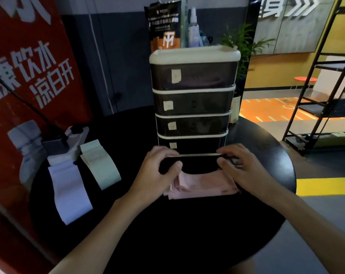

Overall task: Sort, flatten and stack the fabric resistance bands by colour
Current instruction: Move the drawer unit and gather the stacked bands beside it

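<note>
On the round black surface, in front of the drawer tower, the sorting looks well advanced. Three colour piles already lie flat. A lavender stack sits at the far left, with a pale green stack just beside it. Both of these are near the power strip. A pink stack lies in the middle, directly under the person's hands. The lavender and green piles look squared and finished. The pink one is fanned at its left end, so it probably needs a last tidy.

The left hand and the right hand each curl around one end of a dark band. They hold it stretched between them, just above the far edge of the pink stack and close against the foot of the tower. It merges with the black surface, so its outline and whether it is a single band cannot be told for certain.

Judging from this, the dark colour is the one in hand. It has yet to be flattened and given a place of its own, since no dark pile shows on the surface. The tower's drawers are tinted, and their contents cannot be made out. Whether more bands wait inside them is therefore unknown.
</note>
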`<act>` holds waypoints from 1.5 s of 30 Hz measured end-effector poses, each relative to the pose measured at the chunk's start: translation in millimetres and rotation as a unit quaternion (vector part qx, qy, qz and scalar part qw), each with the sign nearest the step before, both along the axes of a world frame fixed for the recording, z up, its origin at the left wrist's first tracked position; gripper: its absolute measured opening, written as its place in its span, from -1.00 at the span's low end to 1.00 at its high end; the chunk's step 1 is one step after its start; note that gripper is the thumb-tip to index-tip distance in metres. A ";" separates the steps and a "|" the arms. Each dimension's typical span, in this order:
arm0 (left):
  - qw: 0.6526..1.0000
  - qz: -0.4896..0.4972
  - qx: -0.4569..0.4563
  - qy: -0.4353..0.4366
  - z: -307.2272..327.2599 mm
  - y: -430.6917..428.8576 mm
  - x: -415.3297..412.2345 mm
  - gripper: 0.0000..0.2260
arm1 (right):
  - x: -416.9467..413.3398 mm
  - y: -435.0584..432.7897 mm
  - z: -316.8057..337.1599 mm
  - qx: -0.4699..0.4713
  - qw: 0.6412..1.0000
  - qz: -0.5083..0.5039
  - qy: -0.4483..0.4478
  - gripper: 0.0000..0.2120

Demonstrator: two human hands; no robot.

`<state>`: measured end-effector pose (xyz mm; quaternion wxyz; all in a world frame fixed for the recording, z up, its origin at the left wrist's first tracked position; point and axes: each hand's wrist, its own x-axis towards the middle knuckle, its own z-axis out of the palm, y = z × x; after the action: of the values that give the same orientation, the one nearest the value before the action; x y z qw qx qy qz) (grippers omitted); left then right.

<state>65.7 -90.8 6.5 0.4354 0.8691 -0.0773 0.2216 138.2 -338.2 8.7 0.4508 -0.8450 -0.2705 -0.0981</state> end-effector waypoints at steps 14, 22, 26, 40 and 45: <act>0.990 0.094 -0.106 -0.003 76.3 23.1 99.6 -0.31 | 88.6 26.0 69.2 0.179 0.975 -0.030 0.126 -0.38; 0.988 0.101 -0.112 -0.030 76.0 25.7 86.8 -0.42 | 81.5 22.1 69.4 0.221 0.963 -0.023 0.149 -0.36; 0.987 0.096 -0.121 -0.042 77.7 20.7 71.5 -0.48 | 66.9 17.9 70.4 0.230 0.963 -0.016 0.143 -0.41; 0.988 0.098 -0.114 -0.044 74.6 7.2 14.3 -0.44 | 14.1 0.2 65.8 0.228 0.965 0.000 0.130 -0.34; 0.988 0.111 -0.101 -0.045 73.5 6.4 4.2 -0.37 | 4.2 -1.6 64.6 0.216 0.969 -0.002 0.124 -0.32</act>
<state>69.9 -84.4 80.1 0.4897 0.8131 0.0228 0.3140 142.4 -339.8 73.3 0.6521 -0.7340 -0.1832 -0.0495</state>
